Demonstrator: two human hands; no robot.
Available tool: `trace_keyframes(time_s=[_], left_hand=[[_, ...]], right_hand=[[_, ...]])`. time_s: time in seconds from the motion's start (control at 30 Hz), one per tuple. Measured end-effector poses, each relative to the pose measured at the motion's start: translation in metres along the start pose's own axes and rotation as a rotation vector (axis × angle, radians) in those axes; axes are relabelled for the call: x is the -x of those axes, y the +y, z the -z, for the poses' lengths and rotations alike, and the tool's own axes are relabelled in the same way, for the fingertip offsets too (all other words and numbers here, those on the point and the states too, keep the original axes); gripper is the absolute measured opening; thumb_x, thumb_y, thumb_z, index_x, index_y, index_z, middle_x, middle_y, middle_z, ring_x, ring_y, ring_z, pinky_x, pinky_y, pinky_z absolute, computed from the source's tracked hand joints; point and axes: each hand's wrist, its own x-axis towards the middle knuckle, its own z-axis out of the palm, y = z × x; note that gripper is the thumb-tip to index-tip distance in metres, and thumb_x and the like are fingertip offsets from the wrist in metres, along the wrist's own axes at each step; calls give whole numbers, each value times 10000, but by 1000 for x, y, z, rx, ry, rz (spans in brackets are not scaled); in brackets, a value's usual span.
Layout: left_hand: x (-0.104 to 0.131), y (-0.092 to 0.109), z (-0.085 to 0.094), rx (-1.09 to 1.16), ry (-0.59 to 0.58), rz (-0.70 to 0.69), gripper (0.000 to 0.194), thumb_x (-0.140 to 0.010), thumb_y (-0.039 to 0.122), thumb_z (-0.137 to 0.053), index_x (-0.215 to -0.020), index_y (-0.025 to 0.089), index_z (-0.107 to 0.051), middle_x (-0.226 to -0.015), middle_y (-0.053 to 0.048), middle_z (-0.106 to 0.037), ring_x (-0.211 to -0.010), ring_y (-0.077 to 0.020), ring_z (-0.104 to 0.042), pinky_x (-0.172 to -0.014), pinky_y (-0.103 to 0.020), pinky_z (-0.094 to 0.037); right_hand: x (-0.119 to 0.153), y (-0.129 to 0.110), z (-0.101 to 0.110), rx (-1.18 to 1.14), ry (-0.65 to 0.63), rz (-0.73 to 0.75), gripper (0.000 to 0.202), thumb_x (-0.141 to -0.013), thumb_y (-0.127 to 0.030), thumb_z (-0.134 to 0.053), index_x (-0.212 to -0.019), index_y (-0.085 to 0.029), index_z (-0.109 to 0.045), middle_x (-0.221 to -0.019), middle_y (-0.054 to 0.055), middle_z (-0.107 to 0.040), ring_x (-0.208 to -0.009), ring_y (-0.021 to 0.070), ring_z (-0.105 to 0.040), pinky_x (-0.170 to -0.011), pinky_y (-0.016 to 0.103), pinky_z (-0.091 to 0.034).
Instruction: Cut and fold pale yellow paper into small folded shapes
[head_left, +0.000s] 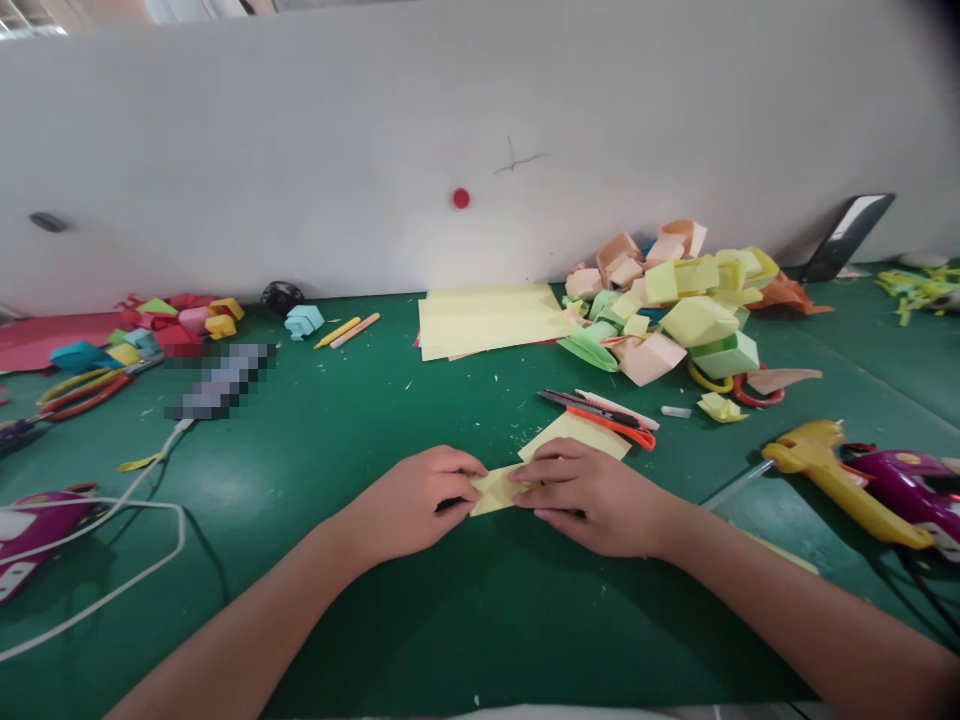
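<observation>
Between my two hands lies a small piece of pale yellow paper (495, 490), close to the green tabletop. Its left end is pinched by the fingertips of my left hand (424, 500). The fingers of my right hand (589, 495) are closed over its right end and hide part of it. Just beyond my right hand, another pale yellow sheet (574, 438) lies flat on the table. An orange and black utility knife (607, 418) rests across that sheet's far edge.
Folded paper pieces (675, 300) are heaped at the back right, beside stacked yellow sheets (487, 320). A yellow glue gun (847, 480) lies to the right. Scissors (90, 392), a white cable (180, 520) and more folded paper (180, 325) occupy the left. A white partition (337, 150) stands behind.
</observation>
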Motion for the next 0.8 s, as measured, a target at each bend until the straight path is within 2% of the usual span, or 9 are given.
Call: trace_keyframes(time_s=[0.23,0.43,0.57,0.8], left_hand=[[1,-2,4,36,-34,-4,179,-940,145,-572,-889,210,-731,-1208,-48,-695,-1066,-187,-668,-948,-304,-525],[1,-6,8,39,-81,-14,197,-937,136,-585,-1010,232,-741,-1251,-42,-684,-1113,-188,-659,-982,-301,-517],[2,-6,9,30,-80,-33,213,-934,123,-581,-1017,228,-747,-1246,-50,-688,-1109,-191,-659,-984,-305,-518],[2,-6,9,28,-81,-42,216,-935,127,-573,-1011,228,-748,-1237,-54,-686,-1101,-190,-657,-980,-312,-520]], right_hand=[[0,0,0,5,-1,21,265,-997,-219,-546,-1176,-209,-741,-1269,53,-716,-1106,242,-564,-1002,429,-484],[1,2,-2,14,8,49,263,-1002,-214,-545,-1177,-208,-740,-1272,36,-719,-1105,236,-563,-1004,413,-477],[0,3,-1,38,10,76,270,-1007,-199,-528,-1166,-197,-746,-1258,47,-728,-1084,227,-578,-994,404,-483],[0,2,2,26,-50,26,303,-995,-189,-512,-1180,-246,-745,-1279,33,-720,-1143,234,-568,-1011,416,-477]])
